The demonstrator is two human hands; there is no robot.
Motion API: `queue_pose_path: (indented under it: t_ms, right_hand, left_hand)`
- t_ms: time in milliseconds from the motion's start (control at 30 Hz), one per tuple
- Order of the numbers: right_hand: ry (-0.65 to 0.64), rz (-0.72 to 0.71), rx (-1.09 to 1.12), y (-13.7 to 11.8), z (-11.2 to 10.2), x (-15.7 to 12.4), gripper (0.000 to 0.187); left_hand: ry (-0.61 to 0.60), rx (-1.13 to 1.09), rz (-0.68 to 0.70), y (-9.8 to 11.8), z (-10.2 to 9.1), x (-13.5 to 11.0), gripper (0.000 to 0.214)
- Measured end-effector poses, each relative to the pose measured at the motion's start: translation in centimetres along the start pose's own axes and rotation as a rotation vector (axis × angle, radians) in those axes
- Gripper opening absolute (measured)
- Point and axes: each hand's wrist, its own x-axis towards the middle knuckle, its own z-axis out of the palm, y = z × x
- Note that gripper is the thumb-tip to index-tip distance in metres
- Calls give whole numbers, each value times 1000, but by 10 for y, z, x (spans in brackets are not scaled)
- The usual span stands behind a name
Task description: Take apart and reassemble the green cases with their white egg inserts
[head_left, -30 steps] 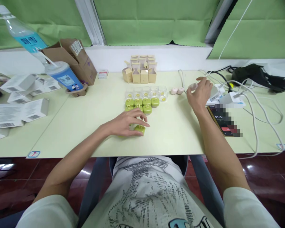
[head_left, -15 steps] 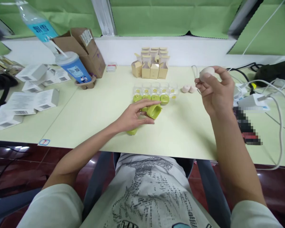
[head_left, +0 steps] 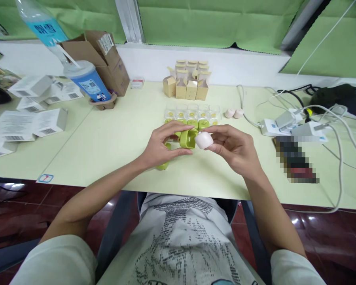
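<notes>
My left hand [head_left: 167, 144] is closed around a green hollow cup-like piece [head_left: 187, 139], its open side facing right. Between thumb and fingers of my right hand [head_left: 231, 145] is a pale pink rounded piece [head_left: 204, 140], right at the mouth of the green cup; whether they touch I cannot tell. Another green piece [head_left: 163, 164] lies on the table under my left hand, partly hidden. Just beyond my hands, several green pieces [head_left: 203, 125] stand in a row in front of clear containers [head_left: 192, 109] with yellow marks. Two more pale pink pieces [head_left: 234, 113] sit to their right.
Small open cardboard boxes [head_left: 191, 89] stand by the wall. At left are white boxes [head_left: 32, 124], a blue cup [head_left: 91, 85] in a carrier, a brown carton [head_left: 115, 67] and a bottle [head_left: 46, 29]. A power strip [head_left: 273, 126] with white cables and a blurred dark object [head_left: 295, 160] lie right.
My right hand has come down and left, bringing the pale pink piece from the right up to the green cup. My left hand still holds the cup, now turned more to the right.
</notes>
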Motion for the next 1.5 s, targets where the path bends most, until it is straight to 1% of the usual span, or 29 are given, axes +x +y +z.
queue_pose_path:
  t_ms: [100, 200, 300, 400, 533, 600, 700, 800, 867, 933, 1000, 1067, 1167, 1233, 1367, 1500]
  right_hand:
    - [-28, 1, 19, 2, 2, 1, 37]
    - [-13, -19, -67, 1, 3, 1, 41]
    - [-18, -38, -150, 2, 3, 0, 43]
    - [-33, -31, -133, 3, 4, 0, 42]
    - [-12, -72, -123, 7, 11, -1, 38]
    - [14, -82, -152, 9, 17, -2, 40]
    - [27, -64, -202, 11, 22, -4, 46]
    - [-19, -73, -218, 10, 24, -4, 50]
    - [-85, -122, -255, 8, 25, -3, 48]
    - [-106, -179, -326, 7, 26, -3, 41]
    - [-58, -218, -387, 6, 29, -4, 35]
    - [23, -230, -416, 6, 32, -5, 34]
    - [90, -211, -449, 5, 34, -8, 34]
    - [96, -208, -463, 6, 35, -8, 35]
    - [90, -235, -466, 8, 35, -9, 37]
    - [87, -279, -518, 11, 36, -10, 37]
  left_hand:
    - [21, 49, 82, 0, 3, -1, 68]
    - [34, 103, 140, 0, 6, -2, 67]
    - [39, 131, 143, 2, 7, -3, 66]
    - [54, 140, 124, 6, 8, -3, 62]
    - [67, 95, 121, 10, 9, -3, 59]
    - [70, 90, 121, 9, 9, -4, 61]
    - [76, 135, 51, 6, 8, -6, 63]
    - [85, 145, -64, 0, 8, -8, 69]
    - [67, 64, -110, -2, 9, -8, 73]
    - [23, -50, -140, -1, 12, -7, 73]
    - [-35, -150, -158, 1, 14, -7, 72]
    - [-81, -217, -162, 5, 16, -6, 66]
    - [-89, -240, -168, 10, 18, -7, 52]
    - [-74, -216, -194, 13, 17, -8, 47]
    - [-66, -189, -237, 13, 13, -10, 52]
    - [-19, -178, -242, 10, 12, -10, 49]
